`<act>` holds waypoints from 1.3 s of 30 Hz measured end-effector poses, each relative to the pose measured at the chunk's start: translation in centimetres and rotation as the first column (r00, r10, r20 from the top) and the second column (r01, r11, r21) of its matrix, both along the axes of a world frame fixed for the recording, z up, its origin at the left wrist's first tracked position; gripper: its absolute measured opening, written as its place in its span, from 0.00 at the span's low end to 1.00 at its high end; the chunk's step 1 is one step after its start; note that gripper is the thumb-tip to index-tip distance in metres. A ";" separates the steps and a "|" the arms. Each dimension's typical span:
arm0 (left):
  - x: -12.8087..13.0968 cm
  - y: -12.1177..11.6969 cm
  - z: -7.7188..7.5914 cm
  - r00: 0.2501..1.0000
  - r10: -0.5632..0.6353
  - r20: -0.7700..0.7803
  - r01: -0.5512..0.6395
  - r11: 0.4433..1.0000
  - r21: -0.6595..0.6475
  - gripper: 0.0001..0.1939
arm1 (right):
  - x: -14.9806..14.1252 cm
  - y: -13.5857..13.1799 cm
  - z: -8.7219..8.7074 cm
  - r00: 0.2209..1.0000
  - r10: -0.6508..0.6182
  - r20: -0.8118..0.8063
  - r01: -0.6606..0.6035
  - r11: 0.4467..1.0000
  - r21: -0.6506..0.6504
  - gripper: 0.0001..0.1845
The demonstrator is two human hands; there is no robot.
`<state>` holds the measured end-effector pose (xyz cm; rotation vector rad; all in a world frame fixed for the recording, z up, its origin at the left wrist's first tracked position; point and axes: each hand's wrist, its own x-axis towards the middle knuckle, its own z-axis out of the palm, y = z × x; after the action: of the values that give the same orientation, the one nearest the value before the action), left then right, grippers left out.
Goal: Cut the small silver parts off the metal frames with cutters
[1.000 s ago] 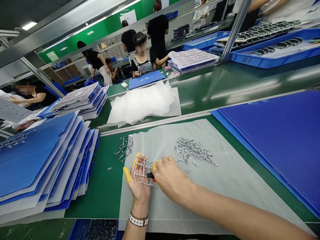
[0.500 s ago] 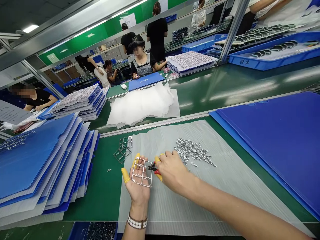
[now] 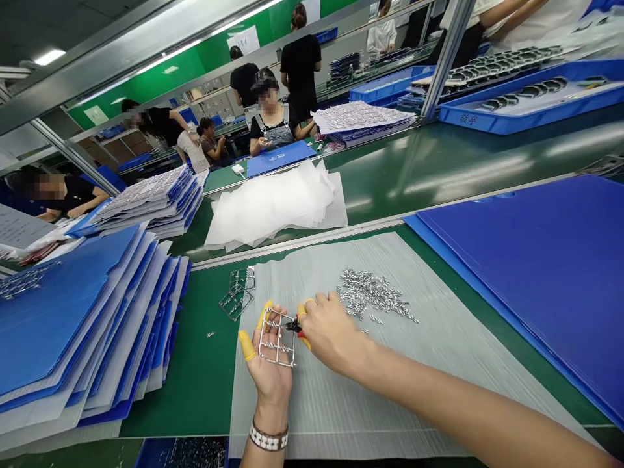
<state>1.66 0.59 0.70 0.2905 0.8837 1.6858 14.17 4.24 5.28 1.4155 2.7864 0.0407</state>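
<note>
My left hand (image 3: 273, 383), palm up with yellow covers on the thumb and a finger, holds a silvery sprue frame (image 3: 279, 338) carrying small curled parts. From the right, my right hand (image 3: 334, 335) grips red-handled nippers (image 3: 292, 326), also wearing yellow finger covers. Their dark jaws are at the frame's upper right; whether the blades are closed on a part I cannot tell. Beyond my right hand, a pile of small silvery parts (image 3: 373, 292) lies on a translucent sheet (image 3: 414, 383). More sprue frames (image 3: 237, 296) lie left of the sheet's edge.
Blue boards and white sheets are stacked (image 3: 97, 312) at the left. Large blue boards (image 3: 526, 260) lie at the right. Across a metal rail are white foam sheets (image 3: 277, 205) and a blue tray (image 3: 502, 123). A single small part (image 3: 210, 335) rests on the green mat. Co-workers work beyond.
The view has shifted slightly. The nippers and my right hand stay close to the frame, with only a small change of angle. Across the table, a co-worker's arm has drawn inward.
</note>
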 end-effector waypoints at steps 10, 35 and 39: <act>-0.9 0.0 0.1 0.999 0.019 -0.042 -0.017 0.999 0.043 0.30 | 0.7 0.3 0.0 0.995 -0.034 -0.098 0.030 0.998 -0.048 0.10; -5.3 1.2 0.5 0.742 -0.670 0.017 0.669 0.739 -0.079 0.24 | 0.7 3.7 2.2 0.879 0.309 -0.364 -0.439 0.821 -0.364 0.07; -2.8 0.6 -0.3 0.753 -0.644 0.133 0.651 0.759 -0.007 0.24 | 0.0 3.4 1.8 0.922 0.245 -0.298 -0.312 0.928 -0.203 0.06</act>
<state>-1.12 1.15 0.44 0.3994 0.6278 1.0099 14.17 7.64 7.04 1.0233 3.0502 -0.5158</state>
